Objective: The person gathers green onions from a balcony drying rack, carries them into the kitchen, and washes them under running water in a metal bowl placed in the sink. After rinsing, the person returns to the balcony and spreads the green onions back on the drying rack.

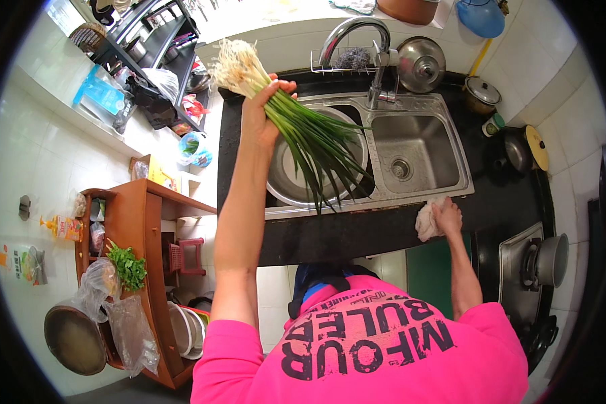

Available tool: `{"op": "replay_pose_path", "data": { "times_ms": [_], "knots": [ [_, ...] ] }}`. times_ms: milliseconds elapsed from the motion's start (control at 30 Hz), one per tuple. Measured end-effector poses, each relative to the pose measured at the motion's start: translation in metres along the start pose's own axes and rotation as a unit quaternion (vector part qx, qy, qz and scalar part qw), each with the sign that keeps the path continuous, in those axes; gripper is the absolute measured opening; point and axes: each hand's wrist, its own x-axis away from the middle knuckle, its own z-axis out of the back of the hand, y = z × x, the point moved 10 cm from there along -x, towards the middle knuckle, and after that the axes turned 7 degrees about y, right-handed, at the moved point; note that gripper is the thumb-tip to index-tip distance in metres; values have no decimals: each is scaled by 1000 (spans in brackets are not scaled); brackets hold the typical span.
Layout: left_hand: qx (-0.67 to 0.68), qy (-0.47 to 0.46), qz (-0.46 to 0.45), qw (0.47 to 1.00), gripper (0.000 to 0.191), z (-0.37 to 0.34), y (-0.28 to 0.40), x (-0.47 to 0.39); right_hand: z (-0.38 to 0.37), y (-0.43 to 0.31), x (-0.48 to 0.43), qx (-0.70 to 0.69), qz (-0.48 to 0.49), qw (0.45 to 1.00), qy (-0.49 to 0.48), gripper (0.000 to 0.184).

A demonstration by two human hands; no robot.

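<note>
My left hand (263, 108) grips a bunch of scallions (308, 136) just below their pale, rooted ends. Their green leaves fan out to the right, above a round metal basin (286, 174) set in the left bowl of the steel sink. On the counter's front edge, my right hand (447, 218) is closed on a crumpled whitish cloth (428, 222). That cloth lies just below the front rim of the right sink bowl (419, 146), whose drain shows.
Behind the sink stands a chrome faucet (376, 76), with a steel lid (421, 64) beside it. Pots line the right side, including a grey pot (553, 260) by the stove (520, 267). A wooden cabinet (141, 227) at left holds leafy greens (126, 265) and plastic bags.
</note>
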Motion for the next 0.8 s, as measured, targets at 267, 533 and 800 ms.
{"op": "replay_pose_path", "data": {
  "times_ms": [267, 533, 800],
  "knots": [
    [-156, -26, -96, 983, 29, -23, 78, 5, -24, -77, 49, -26, 154, 976, 150, 62],
    [-150, -21, -177, 972, 30, -4, 182, 28, -26, -206, 116, -378, 346, 859, 13, 55],
    [-93, -1, -279, 956, 30, 35, 285, 35, -115, -367, 246, -93, 677, 726, -78, 72]
  ]
}}
